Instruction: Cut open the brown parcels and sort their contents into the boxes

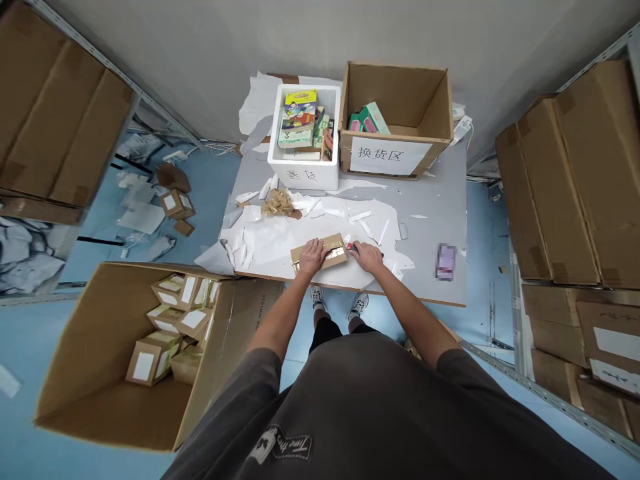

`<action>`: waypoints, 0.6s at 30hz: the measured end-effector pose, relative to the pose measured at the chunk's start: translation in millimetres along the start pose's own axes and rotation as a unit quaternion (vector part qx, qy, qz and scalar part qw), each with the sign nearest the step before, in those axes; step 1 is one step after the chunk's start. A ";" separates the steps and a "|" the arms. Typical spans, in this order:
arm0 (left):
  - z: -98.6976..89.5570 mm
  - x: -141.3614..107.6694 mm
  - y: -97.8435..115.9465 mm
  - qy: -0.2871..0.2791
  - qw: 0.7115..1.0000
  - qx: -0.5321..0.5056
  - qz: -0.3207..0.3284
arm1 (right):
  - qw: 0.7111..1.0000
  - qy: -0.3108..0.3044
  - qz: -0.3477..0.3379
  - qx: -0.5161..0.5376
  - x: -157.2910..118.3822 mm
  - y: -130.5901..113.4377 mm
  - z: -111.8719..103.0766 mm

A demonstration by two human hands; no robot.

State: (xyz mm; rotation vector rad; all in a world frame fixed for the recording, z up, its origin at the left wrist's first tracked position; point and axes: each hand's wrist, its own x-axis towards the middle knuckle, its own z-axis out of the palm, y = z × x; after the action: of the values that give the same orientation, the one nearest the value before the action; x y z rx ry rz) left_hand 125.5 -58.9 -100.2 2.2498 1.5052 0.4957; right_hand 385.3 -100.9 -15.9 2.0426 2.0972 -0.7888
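Observation:
A small taped cardboard box [334, 244] lies at the table's front edge, on torn white paper. My left hand [312, 256] presses on the left part of its top, fingers together around its edge. Just right of the box, my right hand [367, 256] is closed around a red and black cutter [352, 247], whose tip points at the box's right end. The blade itself is too small to make out. Behind the box sits a crumpled ball of brown tape [278, 203].
A white foam box [306, 175] with packages and an open carton [425, 160] stand at the table's back. A purple blurred item [445, 261] lies right. A large carton [75, 347] of small boxes is at lower left; shelves [518, 320] flank the table.

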 end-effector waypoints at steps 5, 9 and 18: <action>7.7 -0.2 11.9 -0.006 1.000 0.008 0.010 | 0.998 0.021 0.052 0.010 -13.9 11.9 13.4; 15.3 0.4 19.4 -0.006 1.000 0.008 0.023 | 0.995 0.029 0.088 0.048 -25.4 1.8 30.4; 15.4 -0.5 19.8 0.044 0.999 0.009 0.019 | 0.932 0.108 0.329 0.110 -62.6 150.4 -19.7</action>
State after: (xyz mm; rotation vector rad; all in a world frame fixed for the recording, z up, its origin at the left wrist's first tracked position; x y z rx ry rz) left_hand 148.6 -68.2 -103.6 2.3019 1.5186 0.6018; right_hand 540.3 -154.7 -15.2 2.8107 1.2660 -0.7185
